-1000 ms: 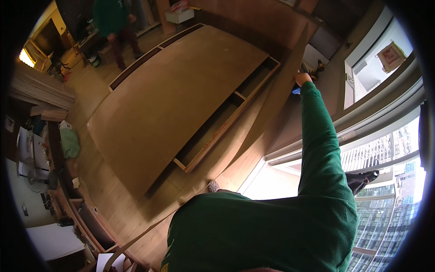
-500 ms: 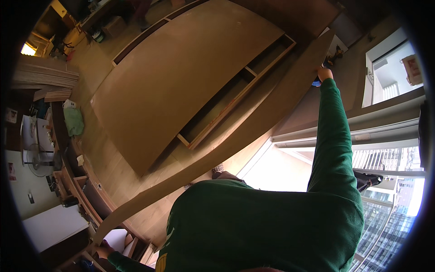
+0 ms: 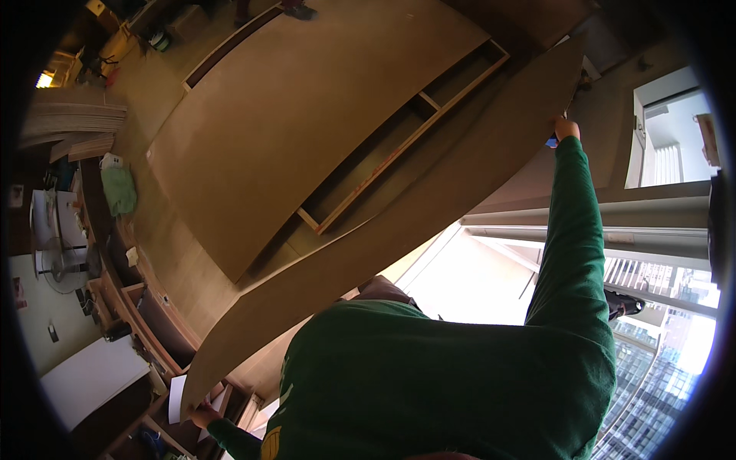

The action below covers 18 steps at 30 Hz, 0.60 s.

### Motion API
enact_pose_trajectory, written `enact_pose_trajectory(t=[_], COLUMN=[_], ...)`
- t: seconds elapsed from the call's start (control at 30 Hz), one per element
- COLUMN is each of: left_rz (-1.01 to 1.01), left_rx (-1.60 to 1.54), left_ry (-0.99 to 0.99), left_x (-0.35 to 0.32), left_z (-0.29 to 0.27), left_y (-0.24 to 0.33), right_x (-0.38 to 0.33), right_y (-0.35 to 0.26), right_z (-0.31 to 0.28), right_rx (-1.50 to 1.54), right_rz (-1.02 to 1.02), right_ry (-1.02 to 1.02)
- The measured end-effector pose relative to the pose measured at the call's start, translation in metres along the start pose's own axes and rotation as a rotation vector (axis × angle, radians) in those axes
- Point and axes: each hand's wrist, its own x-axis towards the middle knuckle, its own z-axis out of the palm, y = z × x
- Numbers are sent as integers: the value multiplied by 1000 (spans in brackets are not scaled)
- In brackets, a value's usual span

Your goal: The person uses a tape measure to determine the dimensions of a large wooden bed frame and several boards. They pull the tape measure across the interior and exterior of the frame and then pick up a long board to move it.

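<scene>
A long thin brown board point(image 3: 399, 230) spans in front of me from lower left to upper right, held up by both arms stretched wide. Its near edge is gripped by my right hand point(image 3: 566, 129) toward the far right end; something small and blue shows beside those fingers. At the lower left end, my left hand point(image 3: 204, 415) is closed on the board's edge, its fingers partly hidden. Beyond the board, a large flat brown panel point(image 3: 330, 130) lies over a wooden frame point(image 3: 383, 172), whose open bays show along the near side.
Desks and cabinets run along the left, with a fan point(image 3: 60, 261), a green bag point(image 3: 119, 190) and a white panel point(image 3: 93, 379). Stacked boards point(image 3: 73, 115) lie at the upper left. Bright windows point(image 3: 659, 337) stand at my right. Another person's foot point(image 3: 300, 11) shows beyond the panel.
Both hands have shifted slightly right with the board. The board has tilted, showing more of its broad face and covering more floor. Another person's foot has come into view at the top.
</scene>
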Motion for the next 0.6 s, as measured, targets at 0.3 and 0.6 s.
enact_pose_trajectory(t=[0.3, 0.6], left_rz=[-188, 984], left_rx=[292, 1571], left_ry=[214, -258], left_x=[-31, -57], left_z=[28, 24], left_y=[37, 87], right_x=[21, -7], right_y=[43, 57], right_z=[-20, -9], right_rx=[-349, -65], right_rz=[-115, 140], right_ry=[-118, -173])
